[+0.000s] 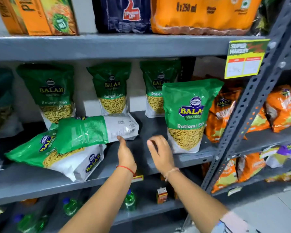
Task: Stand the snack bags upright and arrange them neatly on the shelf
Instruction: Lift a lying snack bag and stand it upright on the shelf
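We have both hands empty and loosely spread over the grey shelf (188, 158). The left hand (126, 154) seems to touch the lower edge of a toppled Ratlami Sev bag (97, 130), though blur hides the contact. That bag lies across 2 more flat bags (57, 155); one upright bag (186, 115) stands beside the right hand (160, 152). If we pull the top bag carelessly, we may drag the lower bags off the edge.

Grey metal rack (107, 47) w/ perforated uprights (252, 105), pale wall (138, 84) behind, light tile floor (275, 204) btm right.
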{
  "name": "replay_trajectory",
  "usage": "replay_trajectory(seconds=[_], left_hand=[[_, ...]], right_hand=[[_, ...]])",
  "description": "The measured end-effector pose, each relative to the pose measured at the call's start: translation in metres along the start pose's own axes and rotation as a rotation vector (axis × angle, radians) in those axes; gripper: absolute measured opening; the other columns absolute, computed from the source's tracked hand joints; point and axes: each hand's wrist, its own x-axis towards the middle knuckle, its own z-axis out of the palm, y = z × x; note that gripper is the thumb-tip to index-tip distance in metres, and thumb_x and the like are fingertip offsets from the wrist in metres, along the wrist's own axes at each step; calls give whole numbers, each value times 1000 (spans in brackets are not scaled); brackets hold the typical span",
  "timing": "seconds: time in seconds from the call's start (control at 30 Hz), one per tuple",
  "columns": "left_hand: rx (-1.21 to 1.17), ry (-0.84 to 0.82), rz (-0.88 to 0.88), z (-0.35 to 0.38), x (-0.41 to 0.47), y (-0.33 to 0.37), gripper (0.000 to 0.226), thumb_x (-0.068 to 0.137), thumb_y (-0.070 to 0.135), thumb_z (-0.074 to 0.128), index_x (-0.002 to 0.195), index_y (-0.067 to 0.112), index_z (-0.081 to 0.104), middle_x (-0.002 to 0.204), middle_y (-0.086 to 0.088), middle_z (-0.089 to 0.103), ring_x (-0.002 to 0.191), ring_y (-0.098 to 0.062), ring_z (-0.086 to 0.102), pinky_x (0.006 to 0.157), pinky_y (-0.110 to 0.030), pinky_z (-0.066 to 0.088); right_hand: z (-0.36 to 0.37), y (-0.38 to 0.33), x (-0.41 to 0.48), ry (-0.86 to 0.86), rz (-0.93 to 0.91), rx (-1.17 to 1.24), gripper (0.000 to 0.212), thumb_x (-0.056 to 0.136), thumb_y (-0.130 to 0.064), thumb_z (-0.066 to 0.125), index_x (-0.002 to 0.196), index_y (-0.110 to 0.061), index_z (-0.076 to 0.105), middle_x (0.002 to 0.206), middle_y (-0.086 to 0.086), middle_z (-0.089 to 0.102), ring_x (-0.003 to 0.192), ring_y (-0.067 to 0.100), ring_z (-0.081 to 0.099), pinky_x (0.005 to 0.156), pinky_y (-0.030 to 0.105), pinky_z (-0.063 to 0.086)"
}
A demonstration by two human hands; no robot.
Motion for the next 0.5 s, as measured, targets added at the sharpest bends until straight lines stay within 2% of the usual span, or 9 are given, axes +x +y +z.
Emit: replay_trajectory(seconds=[0.07,0.13,0.2,0.27,0.33,0.43,0.47,0.5], left_hand=[[-186,-50,-87,-1,4,9,71,92,59,16,141,10,32,150,-14,34,137,-29,33,111,-38,29],[-438,-125,-145,3,2,23,68,92,60,18,138,15,38,146,-14,41,133,-29,39,104,-37,34],[-569,-94,-123,7,8,27,63,94,56,19,140,16,37,149,-13,37,135,-34,35,112,-39,29],[-620,-37,-67,10,12,30,60,95,52,20,139,15,38,149,-11,37,136,-33,34,117,-38,21],[-638,-28,-59,11,19,26,59,96,51,20,137,14,41,145,-11,43,135,-29,37,116,-35,21],[-646,-1,-70,12,28,22,58,95,51,23,136,14,41,143,-10,45,134,-28,37,116,-33,21],[-645,1,-76,11,31,21,59,95,52,24,136,14,42,140,-10,49,130,-31,42,112,-32,27],[-633,-2,-77,11,32,21,59,94,54,24,133,15,44,128,-12,56,115,-34,52,101,-30,38]], right_hand=[[18,-12,39,-113,71,78,39,88,-44,41,99,-13,62,101,11,66,97,26,60,85,36,46],[32,-23,81,-280,215,174,45,89,-51,39,115,-20,59,122,10,63,114,26,55,96,35,41],[44,-30,122,-460,337,201,59,88,-61,30,128,-22,49,138,8,51,127,26,46,109,38,33],[56,-36,153,-607,365,185,67,86,-65,24,136,-23,40,147,5,40,134,25,37,115,42,26],[65,-40,171,-707,390,208,69,87,-65,24,139,-21,34,151,6,32,138,27,30,117,42,21],[79,-42,186,-780,408,234,64,93,-52,30,140,-8,30,152,13,27,139,27,25,114,32,19],[84,-42,189,-805,384,186,62,94,-51,28,141,-11,28,154,11,23,140,27,22,114,31,17],[88,-42,190,-836,342,113,61,94,-53,24,143,-16,24,155,9,18,142,27,18,116,33,13]])
